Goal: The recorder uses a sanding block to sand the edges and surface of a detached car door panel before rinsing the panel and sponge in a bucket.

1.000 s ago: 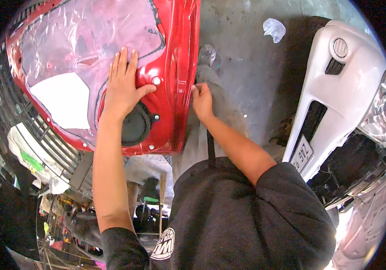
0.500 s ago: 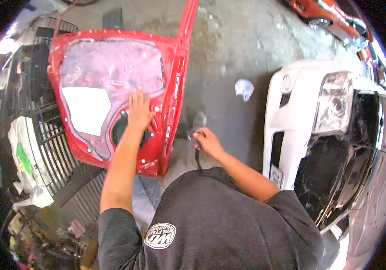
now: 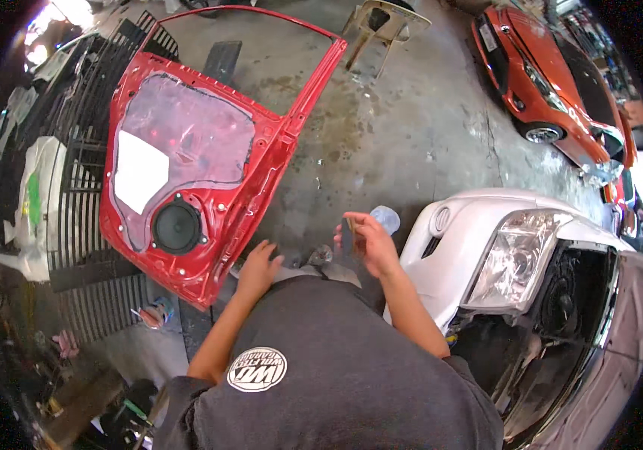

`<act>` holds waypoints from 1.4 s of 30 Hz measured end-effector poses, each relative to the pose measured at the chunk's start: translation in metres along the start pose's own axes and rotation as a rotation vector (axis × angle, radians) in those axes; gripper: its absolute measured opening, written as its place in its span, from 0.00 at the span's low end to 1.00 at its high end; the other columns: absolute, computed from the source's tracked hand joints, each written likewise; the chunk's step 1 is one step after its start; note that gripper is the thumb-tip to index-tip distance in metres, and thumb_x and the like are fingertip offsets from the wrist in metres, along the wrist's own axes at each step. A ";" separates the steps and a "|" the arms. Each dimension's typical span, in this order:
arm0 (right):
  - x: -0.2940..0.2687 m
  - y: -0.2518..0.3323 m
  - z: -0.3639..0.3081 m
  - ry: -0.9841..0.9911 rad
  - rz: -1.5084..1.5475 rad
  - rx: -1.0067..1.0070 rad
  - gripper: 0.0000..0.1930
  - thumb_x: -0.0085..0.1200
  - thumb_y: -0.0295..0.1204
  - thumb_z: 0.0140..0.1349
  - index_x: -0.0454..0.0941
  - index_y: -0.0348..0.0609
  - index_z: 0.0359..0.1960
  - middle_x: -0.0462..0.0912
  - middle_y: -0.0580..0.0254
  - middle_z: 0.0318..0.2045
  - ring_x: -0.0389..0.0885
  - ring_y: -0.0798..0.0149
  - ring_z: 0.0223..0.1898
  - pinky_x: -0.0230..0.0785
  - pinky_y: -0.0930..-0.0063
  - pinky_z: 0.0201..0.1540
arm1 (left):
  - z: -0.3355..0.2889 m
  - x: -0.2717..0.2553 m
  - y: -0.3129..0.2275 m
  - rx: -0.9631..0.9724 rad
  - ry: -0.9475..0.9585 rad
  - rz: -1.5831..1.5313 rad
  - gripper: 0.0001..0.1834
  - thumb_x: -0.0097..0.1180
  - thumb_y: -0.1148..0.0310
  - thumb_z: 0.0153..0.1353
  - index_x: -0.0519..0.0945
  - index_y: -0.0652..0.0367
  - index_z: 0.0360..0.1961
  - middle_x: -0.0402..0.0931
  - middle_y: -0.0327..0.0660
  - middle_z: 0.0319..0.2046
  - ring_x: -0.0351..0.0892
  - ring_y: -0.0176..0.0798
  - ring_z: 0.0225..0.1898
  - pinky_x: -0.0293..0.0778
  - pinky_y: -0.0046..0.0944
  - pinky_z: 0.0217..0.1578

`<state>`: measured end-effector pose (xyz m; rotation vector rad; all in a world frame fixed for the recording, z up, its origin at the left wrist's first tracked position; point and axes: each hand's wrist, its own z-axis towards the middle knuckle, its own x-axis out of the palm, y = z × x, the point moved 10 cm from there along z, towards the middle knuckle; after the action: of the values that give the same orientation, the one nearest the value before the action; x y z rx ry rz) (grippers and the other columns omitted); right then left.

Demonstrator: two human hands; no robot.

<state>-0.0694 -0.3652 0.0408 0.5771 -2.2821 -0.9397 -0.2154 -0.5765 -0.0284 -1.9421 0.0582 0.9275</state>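
Observation:
A red car door [image 3: 250, 214] stands at my left with its inner side facing me. Clear plastic film [image 3: 186, 127] covers much of it, a white sheet [image 3: 141, 174] lies over part of the film, and a round black speaker [image 3: 177, 227] sits low in the panel. My left hand [image 3: 258, 270] is off the door, near its lower right edge, fingers apart and holding nothing. In front of my body, my right hand [image 3: 372, 244] grips a dark flat strip [image 3: 347, 235] with a tan edge; its exact kind is unclear.
Close on my right is a white car front with a headlight [image 3: 513, 259]. An orange car [image 3: 554, 82] stands at the far right, a beige plastic stool [image 3: 381, 22] at the back. A bluish round thing [image 3: 386, 219] is beyond my right hand. Dark slatted grating [image 3: 96, 255] is at left.
My left hand has come off the door panel and drawn back toward my body. My right hand has turned, with the dark strip now showing upright. The view has shifted, showing more of the door's top.

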 end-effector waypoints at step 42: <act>0.039 0.231 0.371 0.439 -0.853 -0.033 0.18 0.54 0.33 0.67 0.73 0.34 0.54 0.83 0.58 0.42 0.81 0.69 0.41 0.72 0.74 0.45 | 0.387 -0.034 -0.065 -0.323 -0.194 -0.506 0.17 0.50 0.61 0.67 0.76 0.64 0.47 0.80 0.51 0.35 0.81 0.50 0.37 0.74 0.47 0.40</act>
<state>-0.3823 -0.0591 0.0134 1.6294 -1.5996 -1.0705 -0.4377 -0.2534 -0.0607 -2.0041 -0.7022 0.8069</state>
